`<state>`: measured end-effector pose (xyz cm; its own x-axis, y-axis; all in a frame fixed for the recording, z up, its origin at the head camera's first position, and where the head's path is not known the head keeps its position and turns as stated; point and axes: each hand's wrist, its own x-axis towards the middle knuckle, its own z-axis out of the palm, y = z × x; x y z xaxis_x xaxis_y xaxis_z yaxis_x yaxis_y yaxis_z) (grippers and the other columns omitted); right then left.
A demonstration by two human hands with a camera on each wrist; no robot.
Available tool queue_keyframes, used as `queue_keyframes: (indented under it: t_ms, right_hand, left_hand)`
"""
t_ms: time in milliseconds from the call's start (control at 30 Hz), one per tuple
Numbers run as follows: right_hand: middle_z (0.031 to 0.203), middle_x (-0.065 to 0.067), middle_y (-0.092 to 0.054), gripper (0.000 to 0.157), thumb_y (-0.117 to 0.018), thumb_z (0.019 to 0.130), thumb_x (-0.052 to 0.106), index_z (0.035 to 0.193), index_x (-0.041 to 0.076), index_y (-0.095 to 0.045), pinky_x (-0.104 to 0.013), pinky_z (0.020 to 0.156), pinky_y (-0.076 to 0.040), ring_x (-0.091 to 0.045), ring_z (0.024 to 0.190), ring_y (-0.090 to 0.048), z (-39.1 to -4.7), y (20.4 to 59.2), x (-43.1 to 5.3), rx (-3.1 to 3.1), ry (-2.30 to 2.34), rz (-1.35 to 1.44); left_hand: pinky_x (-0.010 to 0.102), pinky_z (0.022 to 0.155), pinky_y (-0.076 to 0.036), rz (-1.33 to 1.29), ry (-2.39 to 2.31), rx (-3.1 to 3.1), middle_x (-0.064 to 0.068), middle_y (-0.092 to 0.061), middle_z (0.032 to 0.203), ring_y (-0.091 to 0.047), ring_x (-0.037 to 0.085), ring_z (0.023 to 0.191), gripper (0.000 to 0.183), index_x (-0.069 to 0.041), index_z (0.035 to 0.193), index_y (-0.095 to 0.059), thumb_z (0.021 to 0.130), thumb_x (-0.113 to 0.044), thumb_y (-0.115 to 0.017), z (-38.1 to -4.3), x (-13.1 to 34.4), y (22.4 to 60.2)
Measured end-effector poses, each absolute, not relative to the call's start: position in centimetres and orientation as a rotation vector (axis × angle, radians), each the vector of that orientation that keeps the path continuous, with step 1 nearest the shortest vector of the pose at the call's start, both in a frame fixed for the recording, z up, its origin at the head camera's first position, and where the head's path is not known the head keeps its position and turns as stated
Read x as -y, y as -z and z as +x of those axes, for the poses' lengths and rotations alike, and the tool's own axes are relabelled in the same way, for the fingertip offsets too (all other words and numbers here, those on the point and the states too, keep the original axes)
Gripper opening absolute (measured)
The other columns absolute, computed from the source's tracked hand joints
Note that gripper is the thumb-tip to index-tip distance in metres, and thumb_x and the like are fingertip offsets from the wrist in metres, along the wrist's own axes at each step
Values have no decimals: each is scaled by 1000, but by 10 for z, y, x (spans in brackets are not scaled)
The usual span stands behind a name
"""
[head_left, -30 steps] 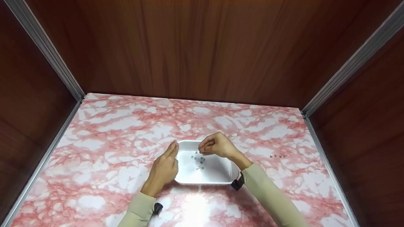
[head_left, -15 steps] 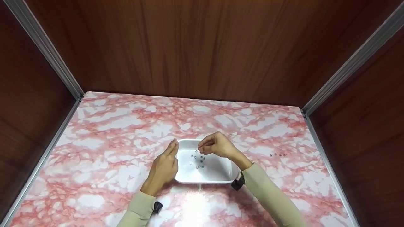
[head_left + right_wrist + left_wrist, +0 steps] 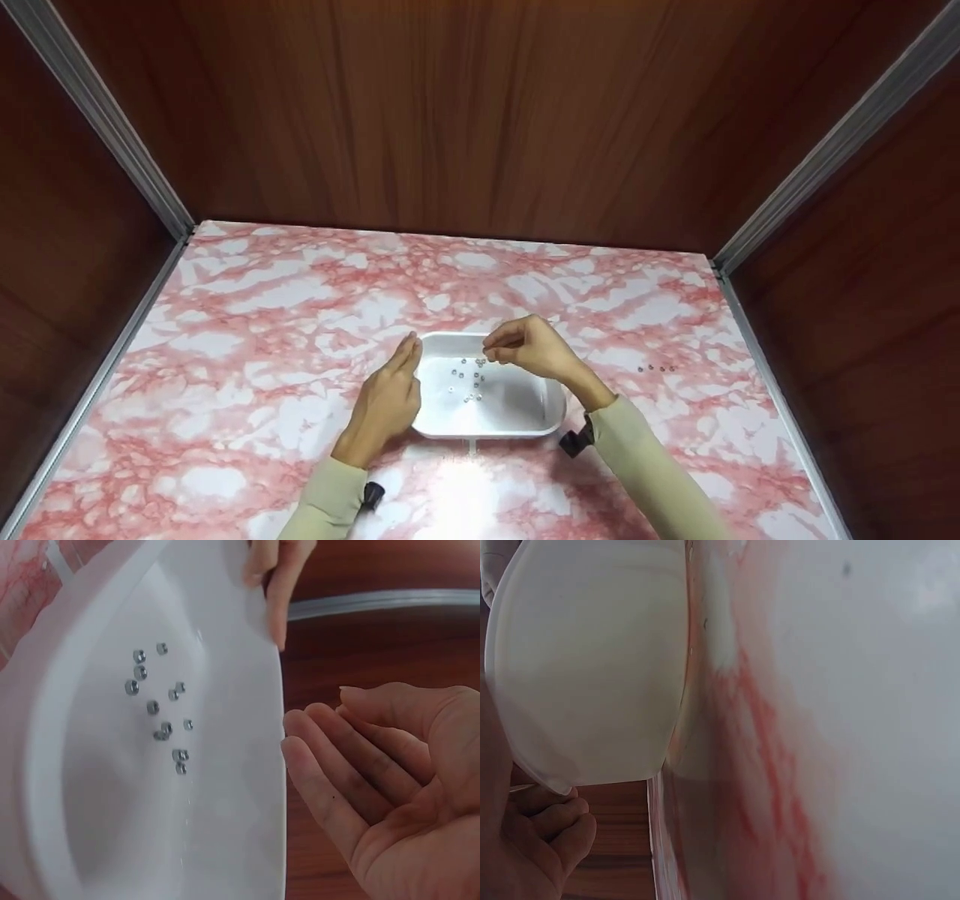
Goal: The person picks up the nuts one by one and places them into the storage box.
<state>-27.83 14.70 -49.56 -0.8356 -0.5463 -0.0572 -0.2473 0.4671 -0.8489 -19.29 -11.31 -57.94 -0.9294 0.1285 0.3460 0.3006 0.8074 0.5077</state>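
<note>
A white rectangular tray [image 3: 487, 434] sits on the table with several small metal nuts [image 3: 153, 708] scattered over its floor. At its left side my left hand [image 3: 382, 401] holds the rim; in the left wrist view that hand's curled fingers show at a corner of the tray. Above the far right part of the tray is my right hand [image 3: 536, 349]. The right wrist view shows its fingers loosely bent and its thumb apart from them, with nothing seen between. Some nuts lie just below its fingertips.
Several more nuts [image 3: 651, 367] lie in a row on the red-and-white marbled table [image 3: 300, 292], to the right of the tray. Dark wood panels [image 3: 450, 127] with grey metal corner posts enclose the back and sides. Each wrist wears a small black device.
Additional nuts now show on the tray floor under my right fingertips, let go by that hand. My right hand has shifted slightly right. The left stays at the rim.
</note>
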Motion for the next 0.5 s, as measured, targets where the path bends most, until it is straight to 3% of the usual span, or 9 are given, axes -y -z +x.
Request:
queue_keyframes:
  t_ms: [167, 400, 500]
  right_hand:
    - [101, -11, -83, 16, -77, 92, 8, 107, 4, -82, -22, 79, -61, -17, 89, -78, -276, 494, -161, -2479, 1294, -699]
    - [105, -16, -81, 17, -75, 92, 4, 108, 2, -81, -33, 77, -65, -18, 86, -77, -270, 488, -186, -2549, 1370, -591]
    - [104, -17, -81, 17, -74, 93, 4, 108, 2, -81, -29, 74, -64, -22, 85, -77, -268, 486, -196, -2577, 1412, -555]
  left_hand:
    - [46, 100, -57, -330, 822, 2691, 20, -49, 162, -57, 37, 140, 54, 8, 151, -50, 99, -6, -57, -192, 114, 580]
    - [46, 101, -57, -337, 824, 2698, 20, -48, 162, -56, 35, 142, 54, 7, 151, -50, 99, -6, -56, -193, 113, 580]
    - [46, 103, -56, -330, 822, 2697, 20, -48, 162, -56, 36, 141, 55, 8, 151, -50, 99, -6, -57, -193, 114, 579]
